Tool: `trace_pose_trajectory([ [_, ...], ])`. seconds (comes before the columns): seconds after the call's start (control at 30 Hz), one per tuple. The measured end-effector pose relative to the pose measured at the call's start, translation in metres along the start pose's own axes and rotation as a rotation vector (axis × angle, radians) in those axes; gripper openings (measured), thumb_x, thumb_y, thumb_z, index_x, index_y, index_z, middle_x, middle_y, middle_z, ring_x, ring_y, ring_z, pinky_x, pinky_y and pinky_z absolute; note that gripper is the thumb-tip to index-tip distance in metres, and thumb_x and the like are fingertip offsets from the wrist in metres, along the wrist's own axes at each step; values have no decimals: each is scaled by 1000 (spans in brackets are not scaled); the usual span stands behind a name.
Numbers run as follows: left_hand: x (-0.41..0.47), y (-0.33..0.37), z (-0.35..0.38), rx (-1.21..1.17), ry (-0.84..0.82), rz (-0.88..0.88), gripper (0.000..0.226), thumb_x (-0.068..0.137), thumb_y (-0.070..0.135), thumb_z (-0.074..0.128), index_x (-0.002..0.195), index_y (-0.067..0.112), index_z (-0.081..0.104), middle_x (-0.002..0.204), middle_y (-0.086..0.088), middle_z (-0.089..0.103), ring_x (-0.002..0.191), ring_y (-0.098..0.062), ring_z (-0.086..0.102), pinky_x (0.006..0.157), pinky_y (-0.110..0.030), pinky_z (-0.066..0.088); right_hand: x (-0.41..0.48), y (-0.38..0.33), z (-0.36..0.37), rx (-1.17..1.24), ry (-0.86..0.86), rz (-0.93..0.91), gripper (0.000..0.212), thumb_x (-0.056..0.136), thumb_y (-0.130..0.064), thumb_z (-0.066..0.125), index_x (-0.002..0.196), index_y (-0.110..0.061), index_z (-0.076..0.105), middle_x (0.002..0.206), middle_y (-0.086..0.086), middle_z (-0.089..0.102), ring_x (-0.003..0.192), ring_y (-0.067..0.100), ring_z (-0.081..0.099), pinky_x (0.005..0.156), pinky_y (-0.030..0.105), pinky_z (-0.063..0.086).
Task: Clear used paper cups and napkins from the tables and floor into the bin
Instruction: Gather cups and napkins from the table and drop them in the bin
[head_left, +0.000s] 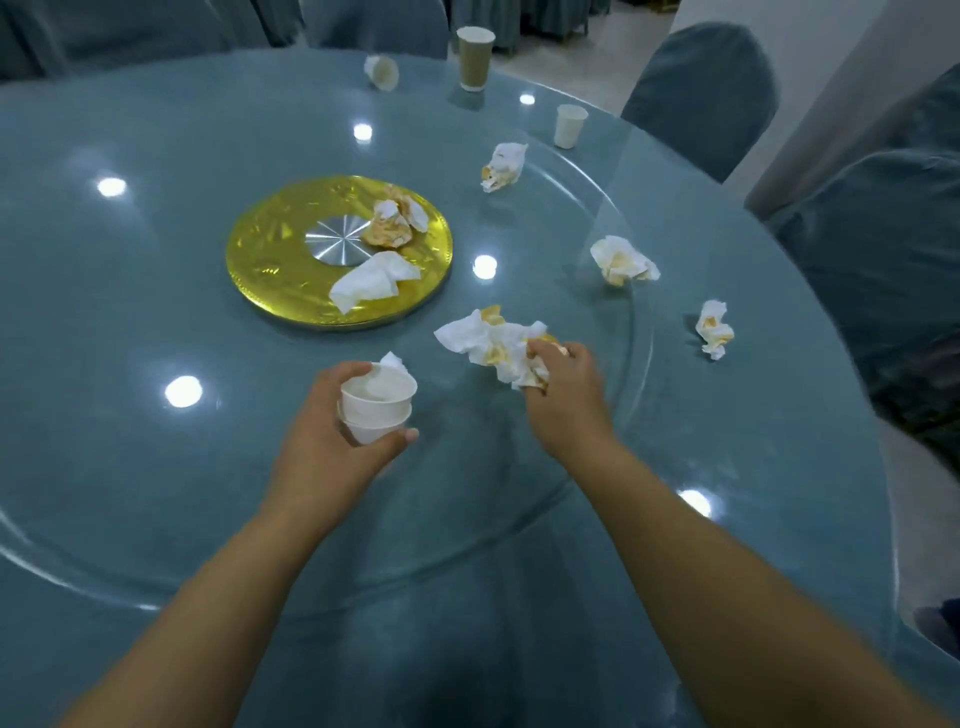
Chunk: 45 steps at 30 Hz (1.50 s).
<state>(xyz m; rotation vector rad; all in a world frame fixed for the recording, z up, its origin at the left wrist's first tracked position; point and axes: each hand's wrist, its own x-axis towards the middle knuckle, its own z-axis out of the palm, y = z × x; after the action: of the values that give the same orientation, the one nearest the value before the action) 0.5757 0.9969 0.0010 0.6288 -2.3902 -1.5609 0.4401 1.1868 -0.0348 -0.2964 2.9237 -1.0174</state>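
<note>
Left of centre in the frame, a stack of white paper cups (378, 408) is being held by the left hand (332, 441), fingers curled round the far wall and the thumb pressed across the near side, so the hand is closed on the stack. A bit of napkin is poking out of the top cup, which is probably being used as a carrier so that one trip to the bin serves for several items. Above it, in the middle of the frame, two crumpled napkins are lying on the gold disc (270, 270) at the centre of the glass table (156, 467).

Just right of centre, a stained napkin (488, 343) is being pinched by the right hand (563, 384); the fingertips (535, 382) are bunched into its near end, while most of the paper is spreading out to the left of them, touching or just over the glass.

Further right, three more crumpled napkins are lying apart from one another. In the upper part of the frame, a tipped white cup (382, 73), a tall brown cup (475, 57) and a small upright white cup (570, 126) are waiting, well beyond both hands. No bin is being shown.
</note>
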Motion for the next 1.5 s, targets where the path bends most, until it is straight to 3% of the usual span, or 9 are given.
trace_pose_trajectory([
  [0.2,27,-20,-22,16,64,-15,60,67,23,84,111,40,46,100,25,54,85,-6,56,72,-26,46,58,-29,35,-265,-291,37,74,88,-14,50,148,-39,16,158,11,-9,142,40,7,115,41,17],
  [0.3,39,-27,-27,5,74,-29,61,67,23,84,102,51,43,99,27,53,85,-1,56,73,-27,47,73,-34,46,-292,-467,78,84,85,-39,58,145,-51,0,155,3,-28,142,44,-15,114,56,11],
  [0.43,49,-39,-33,-27,92,-64,60,67,23,84,103,52,45,100,27,54,86,-3,58,74,-28,49,78,-41,66,-455,-501,54,77,75,-76,47,141,-53,16,157,-4,-5,141,44,-6,107,68,13],
  [0.7,51,-59,-47,-44,114,-83,61,65,23,85,97,56,44,102,23,55,88,-7,59,74,-30,50,61,-51,79,-281,-130,-18,29,90,-20,48,115,-23,62,118,5,55,105,34,51,83,36,42],
  [0.83,52,-60,-57,-56,122,-84,61,67,21,83,103,50,43,100,23,54,86,-2,56,68,-20,46,47,-92,92,-36,-202,-153,40,84,-46,61,119,-27,59,130,3,48,114,29,47,94,41,44],
  [0.97,56,-59,-67,-55,127,-70,60,66,22,84,108,42,46,99,24,55,85,-1,56,67,-20,45,29,-109,117,-418,-441,-365,48,84,-57,55,126,-34,52,140,-1,40,125,31,34,100,44,36],
  [1.1,70,-60,-78,-43,144,-57,60,66,24,84,109,43,47,100,24,53,84,1,56,67,-20,44,44,-111,125,-240,-239,-405,27,87,-36,59,106,-18,66,114,10,58,98,37,52,72,32,39],
  [1.3,104,-53,-91,-11,162,6,58,66,26,84,97,53,43,97,28,52,81,0,56,67,-21,45,115,-142,110,-38,-6,-367,49,83,-32,65,130,-29,52,140,6,38,119,29,46,91,36,44],
  [1.5,141,-49,-90,11,173,42,58,67,27,83,104,46,44,95,28,52,76,4,54,57,-8,36,161,-149,144,-535,-417,-337,56,92,-52,42,144,-44,22,158,0,7,141,44,9,110,56,19],
])
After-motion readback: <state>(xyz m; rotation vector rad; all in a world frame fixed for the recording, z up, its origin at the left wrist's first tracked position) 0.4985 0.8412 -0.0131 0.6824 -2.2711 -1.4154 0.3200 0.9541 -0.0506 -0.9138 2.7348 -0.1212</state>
